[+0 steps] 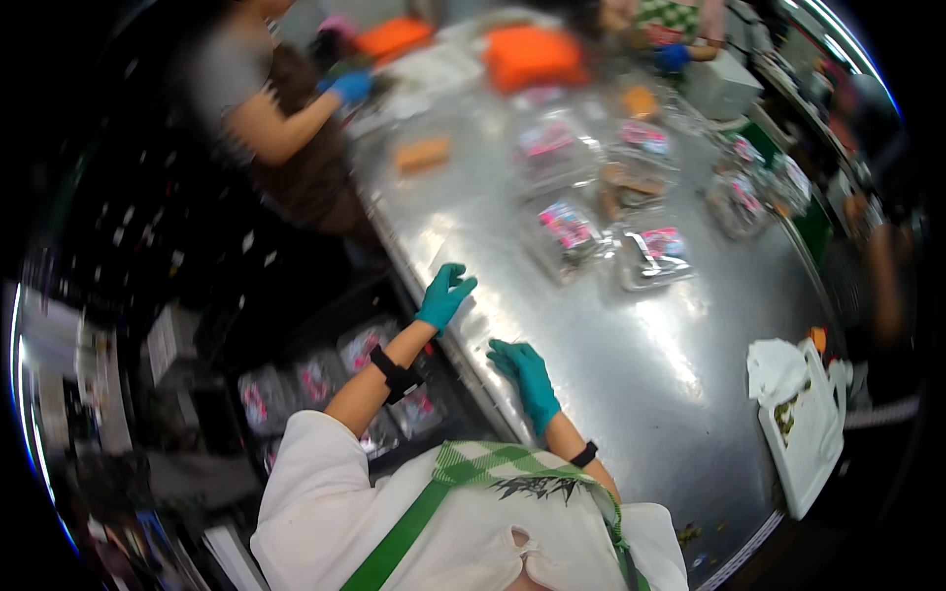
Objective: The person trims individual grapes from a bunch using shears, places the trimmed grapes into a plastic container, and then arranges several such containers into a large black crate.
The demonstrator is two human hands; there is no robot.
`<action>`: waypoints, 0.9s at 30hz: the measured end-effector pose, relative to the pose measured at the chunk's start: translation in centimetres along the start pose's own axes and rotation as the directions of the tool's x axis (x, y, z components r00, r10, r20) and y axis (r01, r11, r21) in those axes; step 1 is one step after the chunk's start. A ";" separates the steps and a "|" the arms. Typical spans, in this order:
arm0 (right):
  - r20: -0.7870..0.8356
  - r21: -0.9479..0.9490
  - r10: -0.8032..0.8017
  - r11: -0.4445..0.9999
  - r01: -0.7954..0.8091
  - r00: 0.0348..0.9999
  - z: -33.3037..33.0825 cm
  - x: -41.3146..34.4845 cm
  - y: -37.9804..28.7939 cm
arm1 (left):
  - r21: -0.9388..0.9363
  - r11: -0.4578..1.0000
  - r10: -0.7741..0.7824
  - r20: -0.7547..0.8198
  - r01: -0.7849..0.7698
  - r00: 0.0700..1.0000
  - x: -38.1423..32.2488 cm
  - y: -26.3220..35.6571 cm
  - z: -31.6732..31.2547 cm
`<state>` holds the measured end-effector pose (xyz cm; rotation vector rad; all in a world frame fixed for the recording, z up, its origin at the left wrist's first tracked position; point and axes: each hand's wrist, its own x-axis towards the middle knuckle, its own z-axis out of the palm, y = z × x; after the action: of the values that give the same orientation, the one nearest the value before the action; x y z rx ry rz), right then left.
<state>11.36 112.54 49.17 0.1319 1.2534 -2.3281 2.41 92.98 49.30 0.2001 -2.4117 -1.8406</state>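
Note:
My left hand (445,298), in a teal glove, hovers by the left edge of a stainless steel table (576,369). Its fingers are spread and hold nothing. My right hand (528,380), gloved the same way, is over the tabletop nearer my body, fingers apart, with nothing in it. Beyond both hands lie clear plastic packs with pink labels: one pack (567,233) at centre, another pack (654,255) to its right. Further back sits a similar pack (550,144). Whether my right hand touches the steel is hard to tell.
Labelled packs (314,384) fill a dark crate left of the table. A white cutting board (805,436) with green scraps lies at the right edge. A co-worker (295,133) stands at far left, another (669,37) at the back. Orange bundles (532,57) are blurred.

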 end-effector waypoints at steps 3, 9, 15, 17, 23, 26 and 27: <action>0.173 -0.284 0.241 0.941 -0.186 0.955 5.1 1.4 2.2 | 0.384 0.923 0.076 -0.208 0.010 0.975 -9.7 -8.6 -7.2; 0.176 -0.668 0.618 0.647 -0.369 0.766 11.1 3.7 16.8 | 0.301 0.654 -0.222 -0.801 0.694 0.556 -27.1 -18.9 -20.0; 0.198 -0.912 0.615 0.401 -0.086 0.764 14.9 5.9 30.2 | 0.168 0.387 -0.127 -0.964 0.907 0.233 -35.4 -19.9 -26.8; 0.279 -0.902 0.700 0.426 -0.071 0.658 18.5 4.6 31.2 | 0.153 0.428 -0.072 -0.977 0.891 0.202 -38.5 -21.4 -29.3; 0.211 -0.924 0.829 0.342 -0.172 0.518 23.4 0.5 38.8 | -0.020 0.532 -0.446 -0.857 0.847 0.260 -39.0 -23.9 -34.7; 0.060 -0.804 0.778 0.409 -0.431 0.626 25.2 -0.6 34.3 | 0.009 0.633 -0.500 -0.758 0.774 0.418 -39.5 -26.7 -34.0; 0.001 -0.799 0.687 0.437 -0.412 0.727 24.0 -0.2 34.7 | -0.029 0.704 -0.510 -0.716 0.710 0.476 -39.1 -25.5 -33.2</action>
<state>30.98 77.35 36.66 -0.1187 1.5863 -1.0407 47.35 61.17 33.42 1.6736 -2.1012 -1.1737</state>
